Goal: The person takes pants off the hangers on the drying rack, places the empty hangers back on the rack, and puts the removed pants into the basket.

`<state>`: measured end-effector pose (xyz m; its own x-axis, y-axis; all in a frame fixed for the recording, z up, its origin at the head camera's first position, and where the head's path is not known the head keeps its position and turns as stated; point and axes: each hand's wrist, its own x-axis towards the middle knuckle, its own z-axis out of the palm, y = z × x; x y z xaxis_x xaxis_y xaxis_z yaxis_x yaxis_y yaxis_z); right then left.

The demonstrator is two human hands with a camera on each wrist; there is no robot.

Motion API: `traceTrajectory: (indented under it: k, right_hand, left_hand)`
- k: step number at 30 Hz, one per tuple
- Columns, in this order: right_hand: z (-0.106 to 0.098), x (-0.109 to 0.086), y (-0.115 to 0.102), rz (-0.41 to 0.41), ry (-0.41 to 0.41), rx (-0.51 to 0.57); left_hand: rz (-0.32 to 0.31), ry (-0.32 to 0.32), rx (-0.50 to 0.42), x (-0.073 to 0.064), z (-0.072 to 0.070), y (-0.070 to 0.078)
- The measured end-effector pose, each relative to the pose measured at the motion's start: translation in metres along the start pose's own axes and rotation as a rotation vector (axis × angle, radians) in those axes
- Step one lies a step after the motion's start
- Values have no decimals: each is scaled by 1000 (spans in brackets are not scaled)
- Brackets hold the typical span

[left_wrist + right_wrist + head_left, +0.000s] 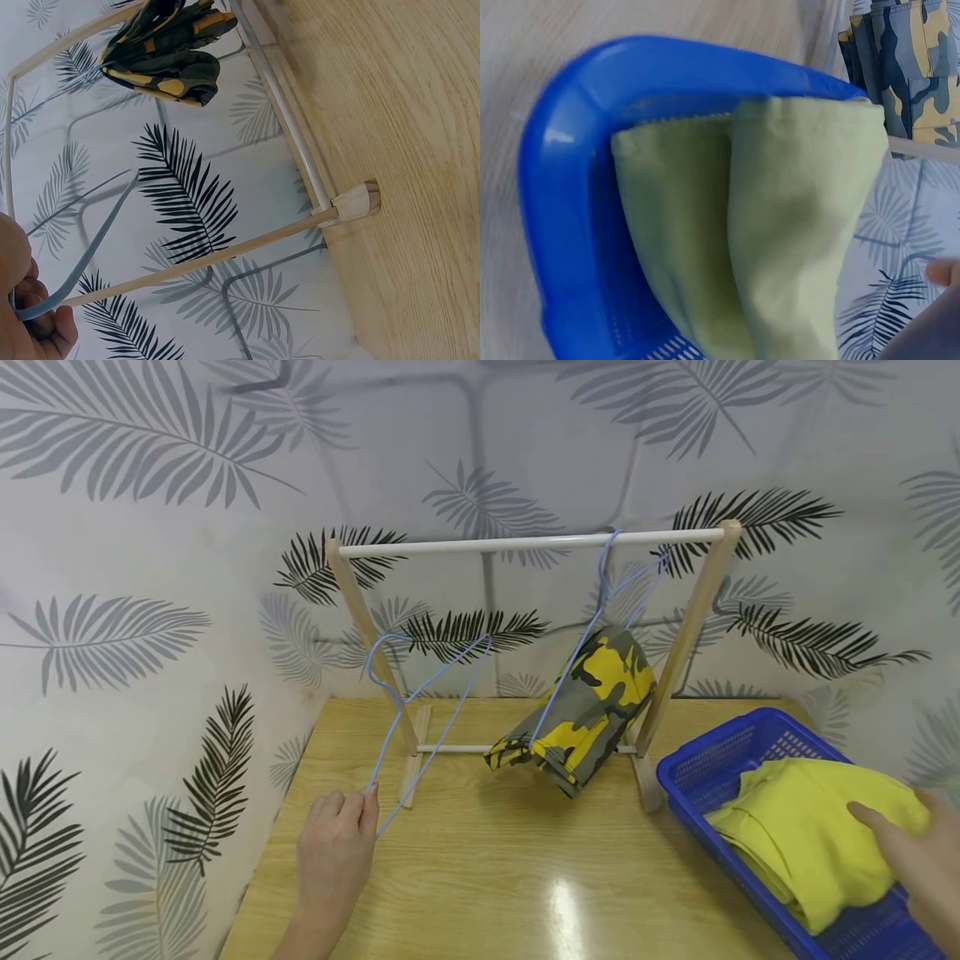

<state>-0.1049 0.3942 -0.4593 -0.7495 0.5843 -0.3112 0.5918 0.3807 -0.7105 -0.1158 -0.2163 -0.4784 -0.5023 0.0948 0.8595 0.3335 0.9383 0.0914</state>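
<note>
My left hand (337, 847) grips one end of a light-blue wire hanger (395, 697), which it holds up in front of the rack's left post. In the left wrist view, curled fingers (56, 330) show around the hanger (94, 244). At the right, my right hand (918, 860) is over a folded yellow cloth (817, 827) in a blue basket (727, 852). Its thumb and fingers are extended and blurred; whether they touch the cloth is unclear. The right wrist view shows the cloth (802, 217) in thick folds, with a fingertip (939, 271) apart from it.
A wooden rack with a white top rail (480, 544) stands at the back of the wood-grain table (480, 877). Folded yellow-grey camouflage trousers (600, 702) hang from it on another blue hanger (602, 581). The leaf-patterned wall (150, 718) rises close behind.
</note>
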Motion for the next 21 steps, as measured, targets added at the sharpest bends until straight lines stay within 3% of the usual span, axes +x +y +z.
traceTrajectory:
  k: [8,14,17,21]
  right_hand:
    - [-6,13,-6,-239,-78,-247]
    - [-12,23,-11,-417,-317,-414]
    - [-10,29,-9,-496,-391,-504]
    - [-5,34,-2,-595,-338,-568]
  left_hand:
    - [-14,-17,3,2,-2,3]
    - [-12,-24,9,3,-2,4]
    - [-12,-15,-4,2,-2,3]
    - [-18,-5,-25,1,0,2]
